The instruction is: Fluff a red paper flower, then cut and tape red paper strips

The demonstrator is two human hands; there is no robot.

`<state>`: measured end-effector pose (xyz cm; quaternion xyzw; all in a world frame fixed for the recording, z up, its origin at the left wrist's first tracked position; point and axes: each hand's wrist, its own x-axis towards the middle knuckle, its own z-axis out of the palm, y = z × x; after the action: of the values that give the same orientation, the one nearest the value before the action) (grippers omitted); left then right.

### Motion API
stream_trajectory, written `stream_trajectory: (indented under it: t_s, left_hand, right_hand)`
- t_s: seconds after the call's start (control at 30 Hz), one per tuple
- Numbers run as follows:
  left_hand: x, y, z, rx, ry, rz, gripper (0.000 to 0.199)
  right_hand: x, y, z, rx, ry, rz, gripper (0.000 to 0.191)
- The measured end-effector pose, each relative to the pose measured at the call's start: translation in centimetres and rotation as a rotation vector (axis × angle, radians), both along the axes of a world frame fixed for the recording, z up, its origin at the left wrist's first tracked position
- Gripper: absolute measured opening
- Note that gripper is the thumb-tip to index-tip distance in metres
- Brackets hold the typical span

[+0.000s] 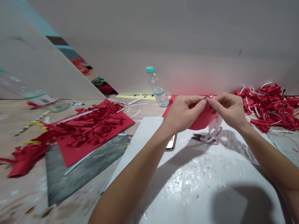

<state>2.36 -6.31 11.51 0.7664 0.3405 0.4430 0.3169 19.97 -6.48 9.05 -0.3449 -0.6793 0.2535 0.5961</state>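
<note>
Red sheet (202, 121) held up between both hands, above white covering (182, 186), near wall (187, 46). Left hand (183, 113) and right hand (229, 110) both pinch upper edge, thumbs close together, presumably for fine control over small spot. Scissors (198, 137) lie just below, likely for easy reach. Phone (171, 145) partly hidden by left forearm. Fringed red bundles (274, 104) heaped right, fringed pieces (91, 127) left, perhaps leaving working room. Bottle (157, 85) stands behind; label present, print unreadable.
</note>
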Motion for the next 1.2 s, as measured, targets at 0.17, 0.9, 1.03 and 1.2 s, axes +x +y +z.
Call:
stream_trajectory:
  t_s: [0.17, 0.9, 1.03, 1.2]
  left_hand:
    - [0.12, 0.09, -0.13, -0.017, -0.02, 0.025, 0.031]
    - [0.11, 0.58, -0.93, 0.02, -0.032, 0.039, 0.029]
    - [0.22, 0.51, -0.97, 0.033, -0.087, 0.025, 0.026]
    - [0.36, 0.46, -0.86, 0.025, -0.105, 0.04, 0.026]
  right_hand:
    - [-0.18, -0.01, 0.08, 0.011, 0.01, -0.014, 0.031]
    - [0.2, -0.02, 0.22, 0.0, 0.041, 0.061, 0.027]
    - [0.09, 0.02, 0.1, -0.021, 0.017, 0.018, 0.032]
    - [0.07, -0.05, 0.06, -0.027, 0.005, -0.008, 0.035]
